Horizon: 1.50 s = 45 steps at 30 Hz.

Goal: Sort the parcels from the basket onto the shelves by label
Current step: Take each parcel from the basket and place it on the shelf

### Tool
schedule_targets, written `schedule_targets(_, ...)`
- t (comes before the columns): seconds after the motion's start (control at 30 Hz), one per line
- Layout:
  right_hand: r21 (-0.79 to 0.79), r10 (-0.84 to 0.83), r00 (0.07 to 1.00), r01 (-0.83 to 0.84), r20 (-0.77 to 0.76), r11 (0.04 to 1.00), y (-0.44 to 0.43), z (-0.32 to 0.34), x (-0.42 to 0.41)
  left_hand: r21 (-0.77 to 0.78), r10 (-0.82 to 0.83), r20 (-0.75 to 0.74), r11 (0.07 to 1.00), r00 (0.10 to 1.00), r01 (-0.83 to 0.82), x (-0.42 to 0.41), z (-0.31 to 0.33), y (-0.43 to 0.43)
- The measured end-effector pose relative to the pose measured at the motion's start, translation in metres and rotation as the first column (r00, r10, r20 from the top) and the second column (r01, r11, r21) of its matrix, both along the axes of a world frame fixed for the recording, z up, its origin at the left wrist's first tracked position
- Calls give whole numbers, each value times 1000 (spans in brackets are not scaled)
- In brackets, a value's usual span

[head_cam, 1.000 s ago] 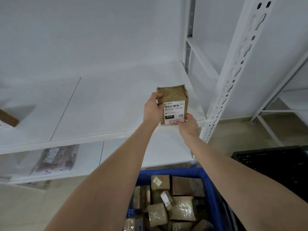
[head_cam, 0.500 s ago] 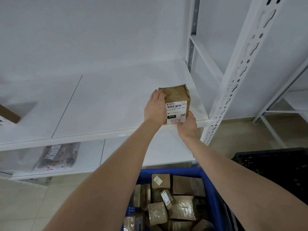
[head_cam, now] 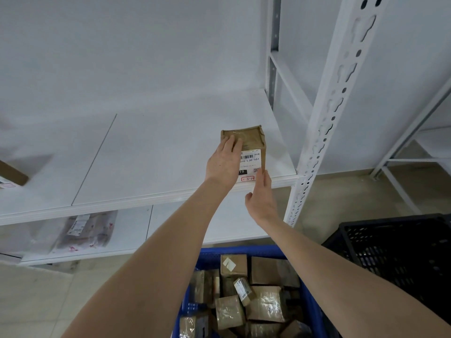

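Note:
A small brown cardboard parcel with a white barcode label stands on the white upper shelf, near its front right corner. My left hand lies flat against the parcel's left side and top, fingers straight. My right hand is open just below and in front of the parcel, its fingertips touching the lower front edge at the label. The blue basket below holds several brown parcels.
A white perforated shelf upright rises right of the parcel. A black crate stands at the right. A plastic-bagged parcel lies on the lower shelf. A brown box corner shows at the far left.
The parcel went from being held above the shelf edge to standing on the shelf, pushed farther in. My left hand flattened on it and my right hand dropped back, fingers straightened.

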State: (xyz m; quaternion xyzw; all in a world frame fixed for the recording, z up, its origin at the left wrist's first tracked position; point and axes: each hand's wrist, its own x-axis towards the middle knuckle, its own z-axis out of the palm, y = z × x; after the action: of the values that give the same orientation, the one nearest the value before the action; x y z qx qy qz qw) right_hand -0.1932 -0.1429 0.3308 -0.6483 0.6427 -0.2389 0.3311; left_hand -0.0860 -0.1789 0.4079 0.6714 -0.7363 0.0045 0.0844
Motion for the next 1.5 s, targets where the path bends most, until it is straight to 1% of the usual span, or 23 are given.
schedule_targets(0.07, 17, 5, 999, -4, -54, 1000, 0, 0, 2, 12, -6, 8, 1000, 1000, 6, 2, -1, 0)
schedule_targets(0.17, 23, 12, 997, -10, -80, 1000, -3, 1, 1, 30, -9, -4, 1000, 1000, 9, 4, -4, -1)
schedule_targets(0.33, 48, 27, 996, -23, -87, 999, -11, 3, 1, 12, -15, -36, 1000, 999, 15, 4, -7, -7)
schedule_targets(0.47, 58, 8, 999, -6, -49, 998, -13, 2, 12, -4, -28, -59, 1000, 998, 28, 4, -13, -12)
schedule_targets(0.6, 69, 6, 1000, -4, -30, 998, -20, 2, 15, 7, -43, -75, 999, 996, 43, 6, -13, -20)
schedule_targets(0.7, 63, 18, 999, -15, -48, 998, -27, 2, 10, 20, -56, -93, 998, 994, 58, 5, -13, -28)
schedule_targets(1.03, 105, 38, 997, -30, -71, 994, -48, 4, 12, 49, -89, -64, 995, 994, 92, 9, -14, -54)
schedule_targets(1.5, 116, -5, 997, 14, -83, 993, -91, 2, 19, 80, -104, -77, 991, 992, 110, 11, -8, -95)
